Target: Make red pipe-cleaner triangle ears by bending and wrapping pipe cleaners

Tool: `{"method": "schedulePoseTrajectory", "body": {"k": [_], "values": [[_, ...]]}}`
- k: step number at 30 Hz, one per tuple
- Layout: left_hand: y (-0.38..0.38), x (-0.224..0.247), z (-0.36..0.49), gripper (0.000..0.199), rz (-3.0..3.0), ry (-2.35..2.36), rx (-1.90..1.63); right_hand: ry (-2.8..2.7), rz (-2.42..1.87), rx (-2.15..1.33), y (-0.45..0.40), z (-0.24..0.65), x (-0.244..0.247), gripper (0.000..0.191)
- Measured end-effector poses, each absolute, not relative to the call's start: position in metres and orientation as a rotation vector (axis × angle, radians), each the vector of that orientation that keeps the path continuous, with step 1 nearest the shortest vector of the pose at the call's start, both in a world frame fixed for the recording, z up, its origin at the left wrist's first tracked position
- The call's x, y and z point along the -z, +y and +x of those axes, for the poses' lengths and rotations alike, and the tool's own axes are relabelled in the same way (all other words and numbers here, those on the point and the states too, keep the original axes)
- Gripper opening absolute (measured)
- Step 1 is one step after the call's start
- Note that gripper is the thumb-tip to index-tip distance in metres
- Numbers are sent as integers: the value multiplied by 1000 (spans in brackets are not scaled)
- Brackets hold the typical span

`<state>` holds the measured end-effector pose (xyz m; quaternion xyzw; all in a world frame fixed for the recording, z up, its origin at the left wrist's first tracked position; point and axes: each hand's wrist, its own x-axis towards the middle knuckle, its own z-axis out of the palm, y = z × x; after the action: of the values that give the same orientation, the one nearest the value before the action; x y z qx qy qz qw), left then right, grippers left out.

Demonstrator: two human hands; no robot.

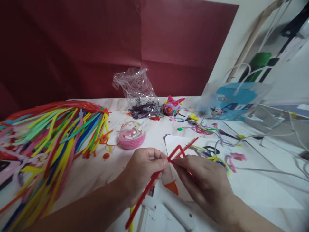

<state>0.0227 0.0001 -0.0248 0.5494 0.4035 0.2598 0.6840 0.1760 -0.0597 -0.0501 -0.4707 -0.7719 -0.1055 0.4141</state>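
A red pipe cleaner is pinched between both hands in the lower middle of the head view. My left hand closes thumb and fingers on it, with a long straight end hanging down past the palm. My right hand grips the bent part, which forms an angular loop with one end sticking up to the right. Below the hands lies a white glue gun with an orange piece near it. Behind my left hand sits a clear ball with pink wrapping round its lower half.
Many coloured pipe cleaners spread over the left. At the back are a clear plastic bag and a pink decorated ball. White paper, scissors, cables and a blue-white bag occupy the right.
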Motion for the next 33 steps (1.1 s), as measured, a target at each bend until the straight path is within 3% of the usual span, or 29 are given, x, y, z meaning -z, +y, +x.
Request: {"method": "schedulePoseTrajectory", "body": {"k": [24,30,33], "values": [[3,30,23,13,1261,884,-586,-2027,-1131,306,-60,173,54,14],[12,20,18,13,1249,914,-819,-1621,-1219,43,-63,177,45,18],[17,15,16,12,1229,923,-901,-1400,-1307,-343,-57,182,41,16]]}}
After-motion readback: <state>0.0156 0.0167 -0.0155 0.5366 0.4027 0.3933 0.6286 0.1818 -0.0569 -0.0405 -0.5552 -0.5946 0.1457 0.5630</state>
